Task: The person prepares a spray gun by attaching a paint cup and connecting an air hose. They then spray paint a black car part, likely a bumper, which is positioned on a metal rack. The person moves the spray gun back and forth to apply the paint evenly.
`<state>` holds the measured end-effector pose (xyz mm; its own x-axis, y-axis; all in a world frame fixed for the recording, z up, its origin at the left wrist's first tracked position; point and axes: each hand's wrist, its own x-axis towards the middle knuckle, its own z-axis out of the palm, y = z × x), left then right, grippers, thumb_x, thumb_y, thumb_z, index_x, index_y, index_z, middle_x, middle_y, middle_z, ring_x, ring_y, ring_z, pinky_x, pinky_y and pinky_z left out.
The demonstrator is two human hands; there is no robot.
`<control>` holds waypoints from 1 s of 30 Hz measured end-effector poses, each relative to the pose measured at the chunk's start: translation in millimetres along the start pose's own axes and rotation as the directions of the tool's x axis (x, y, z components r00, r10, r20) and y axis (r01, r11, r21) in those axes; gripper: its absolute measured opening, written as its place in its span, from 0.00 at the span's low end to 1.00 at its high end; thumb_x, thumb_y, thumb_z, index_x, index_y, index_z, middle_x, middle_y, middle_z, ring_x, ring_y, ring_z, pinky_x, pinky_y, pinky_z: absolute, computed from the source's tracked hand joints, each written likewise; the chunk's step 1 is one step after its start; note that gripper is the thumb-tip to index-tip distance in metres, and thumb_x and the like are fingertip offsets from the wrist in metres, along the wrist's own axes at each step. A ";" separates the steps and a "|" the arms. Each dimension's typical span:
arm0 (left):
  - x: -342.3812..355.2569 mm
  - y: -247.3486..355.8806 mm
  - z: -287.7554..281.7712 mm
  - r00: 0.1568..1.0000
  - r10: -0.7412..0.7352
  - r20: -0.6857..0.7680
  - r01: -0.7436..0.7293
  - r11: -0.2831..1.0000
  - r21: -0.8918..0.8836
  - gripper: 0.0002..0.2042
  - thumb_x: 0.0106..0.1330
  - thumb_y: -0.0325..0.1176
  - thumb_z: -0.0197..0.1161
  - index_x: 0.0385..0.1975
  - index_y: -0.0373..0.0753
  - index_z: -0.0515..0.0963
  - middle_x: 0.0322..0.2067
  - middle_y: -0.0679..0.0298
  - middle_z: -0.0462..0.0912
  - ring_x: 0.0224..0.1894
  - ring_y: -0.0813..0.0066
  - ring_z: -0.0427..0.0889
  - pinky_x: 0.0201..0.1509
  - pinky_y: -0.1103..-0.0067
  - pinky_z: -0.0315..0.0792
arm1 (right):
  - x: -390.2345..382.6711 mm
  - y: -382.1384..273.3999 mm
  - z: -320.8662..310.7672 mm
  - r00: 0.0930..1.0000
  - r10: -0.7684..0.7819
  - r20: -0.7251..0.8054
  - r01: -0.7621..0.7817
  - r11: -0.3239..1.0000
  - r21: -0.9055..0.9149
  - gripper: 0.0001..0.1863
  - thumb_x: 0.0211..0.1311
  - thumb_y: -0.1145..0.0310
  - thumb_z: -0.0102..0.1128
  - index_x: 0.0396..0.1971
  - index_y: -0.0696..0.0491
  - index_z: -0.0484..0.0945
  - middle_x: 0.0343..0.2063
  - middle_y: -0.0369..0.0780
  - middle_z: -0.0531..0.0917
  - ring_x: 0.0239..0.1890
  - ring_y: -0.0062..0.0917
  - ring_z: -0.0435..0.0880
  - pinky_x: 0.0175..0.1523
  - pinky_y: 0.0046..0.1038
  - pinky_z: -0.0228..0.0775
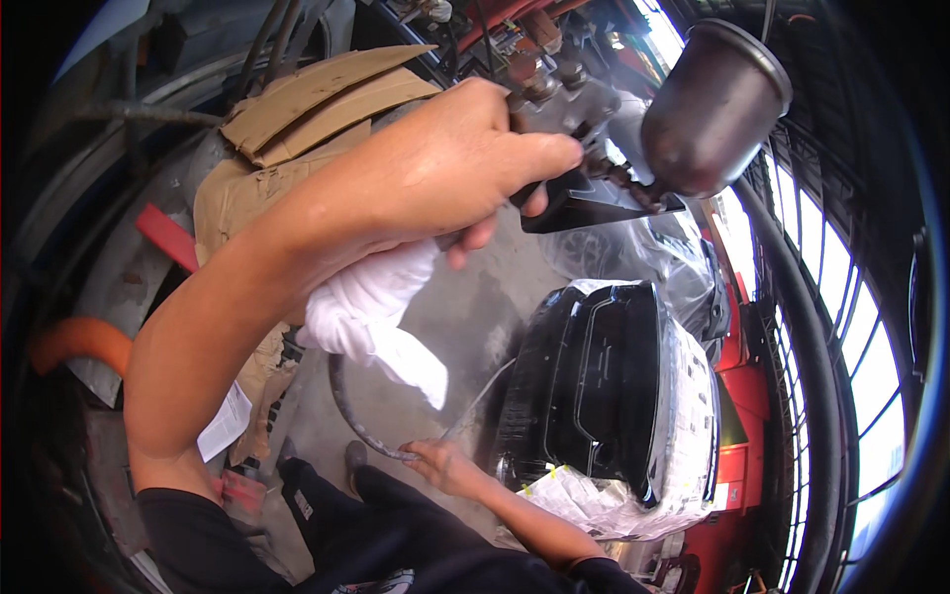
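Floor (477,297) beyond spray gun (698,124) partly behind left grip (470,153)

No wording or number can be read with certainty. A small pale patch (303,504) on the dark trousers (319,540) bears marks too small to make out, and a light print (381,582) on the dark shirt (445,564) is cut by the lower edge. The pale masking sheet (691,406) beside the black panel (618,371) carries dark printed-looking marks, and a white label (727,495) sits on a red surface (733,465), both illegible.
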<state>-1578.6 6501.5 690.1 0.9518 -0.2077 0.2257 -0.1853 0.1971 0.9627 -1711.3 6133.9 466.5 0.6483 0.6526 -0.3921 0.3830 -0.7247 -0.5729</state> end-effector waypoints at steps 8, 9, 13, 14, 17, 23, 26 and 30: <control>-15.8 -39.9 -7.0 0.981 -0.073 -0.181 0.084 0.995 0.052 0.22 0.72 0.47 0.64 0.28 0.29 0.80 0.15 0.64 0.77 0.11 0.78 0.73 0.14 0.78 0.69 | -3.1 10.7 12.7 0.998 -0.037 0.057 0.035 0.999 0.034 0.15 0.70 0.71 0.62 0.54 0.55 0.80 0.41 0.52 0.86 0.46 0.52 0.85 0.50 0.47 0.77; -16.8 -46.6 -7.7 0.980 -0.082 -0.183 0.088 0.996 0.026 0.22 0.72 0.47 0.64 0.29 0.29 0.80 0.17 0.64 0.78 0.11 0.79 0.74 0.14 0.79 0.69 | -4.3 14.1 16.3 0.997 -0.042 0.066 0.039 0.998 0.047 0.15 0.70 0.70 0.63 0.54 0.55 0.80 0.41 0.52 0.86 0.46 0.52 0.85 0.51 0.47 0.77; -23.7 -59.0 -7.6 0.984 -0.054 -0.168 0.034 0.992 -0.119 0.21 0.74 0.46 0.63 0.34 0.29 0.80 0.25 0.62 0.83 0.13 0.82 0.74 0.14 0.81 0.68 | -6.7 19.8 21.5 0.993 -0.029 0.116 0.024 0.999 0.042 0.15 0.70 0.71 0.64 0.54 0.55 0.80 0.42 0.51 0.87 0.46 0.52 0.85 0.51 0.47 0.77; -25.5 -60.8 -7.1 0.987 -0.028 -0.155 0.001 0.986 -0.169 0.19 0.74 0.45 0.64 0.41 0.30 0.79 0.28 0.61 0.84 0.13 0.82 0.73 0.14 0.81 0.68 | -8.0 20.9 22.7 0.992 -0.024 0.121 0.020 0.999 0.033 0.15 0.70 0.71 0.64 0.54 0.55 0.80 0.42 0.50 0.87 0.46 0.52 0.85 0.51 0.47 0.77; -30.0 -68.4 -5.7 0.990 0.036 -0.134 -0.075 0.951 -0.300 0.18 0.74 0.43 0.65 0.51 0.32 0.77 0.33 0.60 0.84 0.13 0.83 0.71 0.14 0.82 0.66 | -12.0 24.5 27.5 0.990 0.012 0.139 -0.015 1.000 0.023 0.14 0.70 0.71 0.63 0.53 0.56 0.80 0.42 0.51 0.87 0.47 0.52 0.85 0.51 0.47 0.77; -34.6 -105.7 -1.9 0.991 0.000 -0.134 -0.046 0.938 -0.343 0.17 0.74 0.43 0.64 0.42 0.31 0.78 0.31 0.61 0.85 0.12 0.82 0.71 0.13 0.80 0.67 | -18.4 24.8 33.6 0.978 0.064 0.199 -0.073 0.996 0.041 0.14 0.71 0.70 0.64 0.52 0.59 0.81 0.42 0.55 0.86 0.46 0.53 0.86 0.52 0.45 0.77; -32.3 -133.2 -0.6 0.987 -0.064 -0.150 0.026 0.969 -0.245 0.18 0.74 0.43 0.63 0.41 0.29 0.78 0.30 0.60 0.85 0.12 0.81 0.71 0.12 0.79 0.67 | -22.2 27.0 37.6 0.971 0.079 0.225 -0.086 0.996 0.019 0.14 0.71 0.71 0.63 0.52 0.59 0.81 0.43 0.53 0.86 0.47 0.52 0.85 0.52 0.46 0.77; -23.3 -152.1 0.8 0.973 -0.089 -0.214 0.064 0.990 -0.124 0.20 0.74 0.43 0.62 0.37 0.25 0.78 0.28 0.59 0.84 0.12 0.79 0.73 0.12 0.77 0.68 | -24.2 25.5 40.3 0.969 0.091 0.231 -0.099 0.995 0.022 0.13 0.71 0.71 0.62 0.52 0.59 0.81 0.44 0.53 0.86 0.48 0.52 0.85 0.53 0.46 0.78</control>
<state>-1572.7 6475.6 538.5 0.9947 -0.0145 0.1017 -0.0927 0.3006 0.9492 -1743.7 6108.6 432.5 0.5113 0.6171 -0.5981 0.3023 -0.7807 -0.5469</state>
